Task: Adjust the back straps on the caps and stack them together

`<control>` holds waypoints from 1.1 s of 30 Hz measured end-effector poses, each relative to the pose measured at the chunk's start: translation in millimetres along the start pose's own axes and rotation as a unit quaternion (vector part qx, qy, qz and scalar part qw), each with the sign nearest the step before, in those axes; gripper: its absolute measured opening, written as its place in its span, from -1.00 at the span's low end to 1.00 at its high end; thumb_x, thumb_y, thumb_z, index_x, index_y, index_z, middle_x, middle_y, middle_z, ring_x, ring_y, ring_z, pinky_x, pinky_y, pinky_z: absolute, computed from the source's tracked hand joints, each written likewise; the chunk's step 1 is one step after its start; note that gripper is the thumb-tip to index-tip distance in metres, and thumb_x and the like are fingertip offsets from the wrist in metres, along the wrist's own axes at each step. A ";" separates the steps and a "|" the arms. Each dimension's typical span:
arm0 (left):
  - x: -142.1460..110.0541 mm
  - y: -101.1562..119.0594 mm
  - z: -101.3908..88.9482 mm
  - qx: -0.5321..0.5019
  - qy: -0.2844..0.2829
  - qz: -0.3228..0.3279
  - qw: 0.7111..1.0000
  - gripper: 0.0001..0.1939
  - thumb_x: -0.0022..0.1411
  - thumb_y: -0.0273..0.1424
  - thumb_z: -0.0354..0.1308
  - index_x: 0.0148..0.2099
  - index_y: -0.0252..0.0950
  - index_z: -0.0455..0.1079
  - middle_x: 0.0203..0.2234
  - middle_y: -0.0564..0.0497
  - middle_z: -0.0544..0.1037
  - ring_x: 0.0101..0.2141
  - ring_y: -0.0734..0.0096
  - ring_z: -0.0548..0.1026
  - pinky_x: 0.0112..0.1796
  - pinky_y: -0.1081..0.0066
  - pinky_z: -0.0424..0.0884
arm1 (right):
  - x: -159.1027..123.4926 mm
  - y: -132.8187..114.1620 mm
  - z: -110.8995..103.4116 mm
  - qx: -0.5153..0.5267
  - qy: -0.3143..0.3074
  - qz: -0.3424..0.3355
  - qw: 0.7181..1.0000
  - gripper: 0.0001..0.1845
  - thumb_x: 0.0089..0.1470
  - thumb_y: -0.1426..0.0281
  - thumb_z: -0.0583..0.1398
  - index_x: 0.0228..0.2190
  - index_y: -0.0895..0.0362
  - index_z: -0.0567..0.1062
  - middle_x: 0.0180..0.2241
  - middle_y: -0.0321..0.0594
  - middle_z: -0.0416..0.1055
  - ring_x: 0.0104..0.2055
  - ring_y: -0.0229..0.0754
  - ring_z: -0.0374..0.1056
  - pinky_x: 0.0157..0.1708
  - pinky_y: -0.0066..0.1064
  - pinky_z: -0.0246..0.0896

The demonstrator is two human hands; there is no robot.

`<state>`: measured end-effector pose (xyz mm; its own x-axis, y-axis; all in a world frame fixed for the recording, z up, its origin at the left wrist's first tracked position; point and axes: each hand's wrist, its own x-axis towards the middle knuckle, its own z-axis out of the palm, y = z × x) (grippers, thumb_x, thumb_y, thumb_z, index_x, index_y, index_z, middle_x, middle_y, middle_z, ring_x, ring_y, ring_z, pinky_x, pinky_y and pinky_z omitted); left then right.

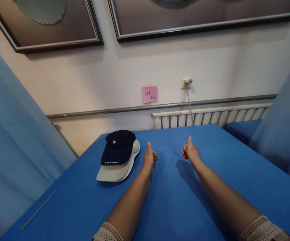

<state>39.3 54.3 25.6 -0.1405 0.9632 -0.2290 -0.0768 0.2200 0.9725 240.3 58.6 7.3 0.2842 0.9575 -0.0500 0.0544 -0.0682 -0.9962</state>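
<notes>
My left hand [150,158] is held over the blue table [167,207], thumb pointing up and the other fingers curled into a fist with nothing visible in it. Just left of it lies a stack of caps. A navy cap [120,147] with white lettering sits on top of a cream cap [115,171], and the edge of another white brim shows underneath. Further right, my right hand [191,152] makes the same thumb-up fist, holding nothing, and its shadow falls on the tabletop. The two hands are apart and neither touches the caps.
A thin stick [40,208] lies near the table's left edge. Blue curtains [6,134] hang at both sides. Behind the table are a radiator [210,117], a metal pipe [125,109], a wall socket [186,83] with a plugged-in cord, a pink note [149,94] and framed pictures.
</notes>
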 end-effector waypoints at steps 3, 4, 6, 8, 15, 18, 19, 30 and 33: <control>-3.1 -12.9 -2.9 -0.011 0.002 -0.029 1.000 -0.38 0.18 0.15 -0.10 -0.62 -0.27 0.15 -0.79 0.14 0.16 -0.78 0.63 0.02 -0.67 0.53 -0.12 | -3.9 26.5 10.3 -0.050 -0.002 0.007 0.999 -0.36 0.16 -0.06 -0.15 -0.74 0.06 0.22 -0.75 -0.22 0.31 -0.75 -0.27 0.16 -0.70 -0.43 0.00; -5.0 -17.2 -4.7 -0.017 0.002 -0.040 0.999 -0.44 0.20 0.06 -0.03 -0.60 -0.29 0.18 -0.78 0.14 0.19 -0.78 0.64 0.03 -0.68 0.54 -0.11 | -7.9 37.1 14.0 -0.054 -0.006 0.007 0.999 -0.44 0.17 0.02 -0.09 -0.70 0.07 0.27 -0.73 -0.23 0.33 -0.74 -0.27 0.17 -0.69 -0.44 0.01; -10.4 -24.0 -10.7 -0.031 0.006 -0.057 0.998 -0.63 0.16 -0.14 0.12 -0.52 -0.31 0.26 -0.73 0.13 0.28 -0.78 0.64 0.09 -0.68 0.55 -0.07 | -19.5 58.5 20.2 -0.056 -0.019 0.003 0.998 -0.65 0.14 0.19 -0.01 -0.57 0.08 0.34 -0.63 -0.24 0.42 -0.74 -0.30 0.18 -0.68 -0.47 0.03; -17.9 -26.8 -20.6 -0.056 0.017 -0.060 0.996 -0.82 0.08 -0.32 0.20 -0.40 -0.33 0.32 -0.62 0.09 0.40 -0.74 0.62 0.22 -0.67 0.57 0.02 | -32.6 76.7 23.0 -0.058 -0.038 -0.007 0.998 -0.81 0.09 0.33 0.01 -0.44 0.07 0.39 -0.50 -0.23 0.49 -0.71 -0.32 0.22 -0.64 -0.48 0.08; -59.0 -8.1 -80.8 -0.175 0.129 0.036 0.976 -0.80 0.12 -0.50 0.18 -0.17 -0.28 0.32 -0.32 0.02 0.51 -0.46 0.57 0.50 -0.48 0.57 0.34 | -46.8 98.8 13.3 -0.090 -0.131 -0.074 0.984 -0.75 -0.03 0.55 0.03 -0.40 0.08 0.46 -0.42 -0.28 0.50 -0.52 -0.29 0.35 -0.42 -0.46 0.18; -75.1 2.9 -104.6 -0.239 0.208 0.101 0.943 -0.90 0.14 -0.53 0.19 -0.26 -0.30 0.36 -0.36 0.03 0.51 -0.42 0.51 0.52 -0.40 0.50 0.42 | -41.9 98.9 10.9 -0.103 -0.161 -0.092 0.977 -0.78 -0.02 0.55 0.06 -0.43 0.07 0.48 -0.50 -0.32 0.46 -0.52 -0.29 0.32 -0.44 -0.47 0.13; -78.1 6.8 -110.8 -0.245 0.225 0.115 0.936 -0.91 0.14 -0.54 0.19 -0.28 -0.31 0.37 -0.37 0.04 0.51 -0.42 0.49 0.53 -0.39 0.49 0.43 | -40.4 98.9 10.6 -0.105 -0.169 -0.095 0.975 -0.78 -0.02 0.55 0.07 -0.43 0.07 0.48 -0.52 -0.33 0.45 -0.52 -0.29 0.31 -0.44 -0.47 0.12; -45.0 38.1 -128.3 -0.196 0.248 0.079 0.945 -0.77 0.18 -0.52 0.20 -0.46 -0.32 0.22 -0.62 0.08 0.44 -0.58 0.48 0.50 -0.60 0.57 0.36 | -32.0 91.4 4.6 -0.020 -0.217 -0.043 0.975 -0.85 -0.01 0.51 0.05 -0.41 0.10 0.40 -0.46 -0.31 0.45 -0.57 -0.35 0.32 -0.56 -0.53 0.13; -36.1 43.4 -118.8 -0.183 0.252 0.114 0.943 -0.82 0.18 -0.50 0.19 -0.44 -0.33 0.26 -0.63 0.12 0.43 -0.63 0.58 0.43 -0.62 0.63 0.29 | -31.4 89.9 7.4 0.008 -0.209 -0.028 0.978 -0.91 -0.04 0.47 0.09 -0.43 0.10 0.40 -0.49 -0.32 0.45 -0.60 -0.34 0.31 -0.59 -0.52 0.12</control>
<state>-76.2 10.8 70.9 -0.6384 0.7636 -0.0963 -0.3111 -0.1415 0.9398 229.2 24.4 -81.2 -0.1342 0.9908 -0.0159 0.0425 -0.0103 -0.9990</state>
